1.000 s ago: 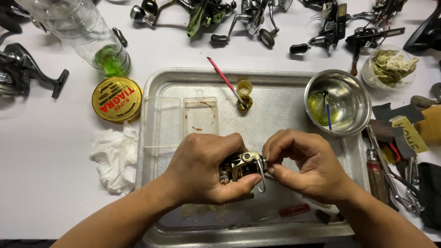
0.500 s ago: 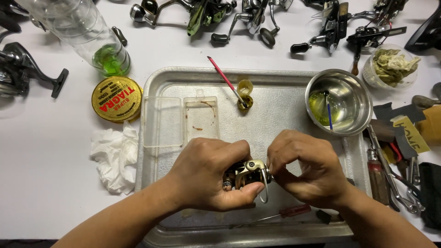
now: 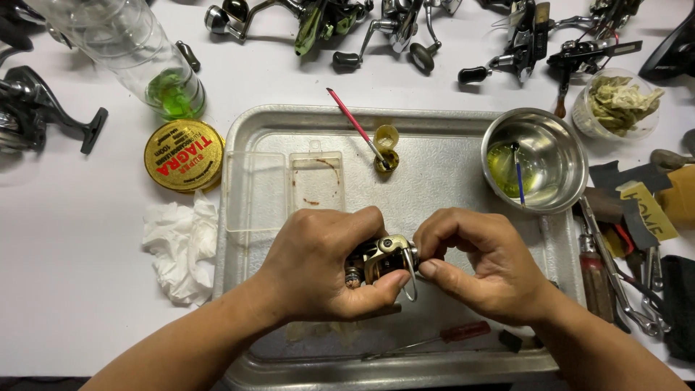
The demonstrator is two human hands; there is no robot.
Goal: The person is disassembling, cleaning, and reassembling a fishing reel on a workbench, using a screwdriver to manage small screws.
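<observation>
While the left hand (image 3: 318,268) wraps its grip closed around the small metal reel part (image 3: 381,259), the piece sits above the middle of the metal tray (image 3: 449,174), toward the tray's near edge. Its long axis runs roughly left to right, parallel to that near edge; most of the body is buried in the left palm, and only the right-hand end, with a rounded silver cap, projects past the thumb. A thin wire loop (image 3: 413,279) hangs from this exposed end toward the near edge.

The right hand (image 3: 485,264) meets the part from the right. Its grip is pinched nearly closed, thumb and forefinger tips touching the exposed end and the top of the wire loop; whether they clamp it or merely rest on it cannot be told. The part thus lies directly between the two hands, held by the left and touched by the right.

On the tray, a red-handled screwdriver (image 3: 434,339) lies near the near edge, just beside the right wrist; a clear plastic box (image 3: 282,190) stands toward the far left corner. A steel bowl (image 3: 536,161) with yellowish liquid occupies the far right corner. A crumpled white tissue (image 3: 177,246) rests on the counter (image 3: 72,289), left of the tray.
</observation>
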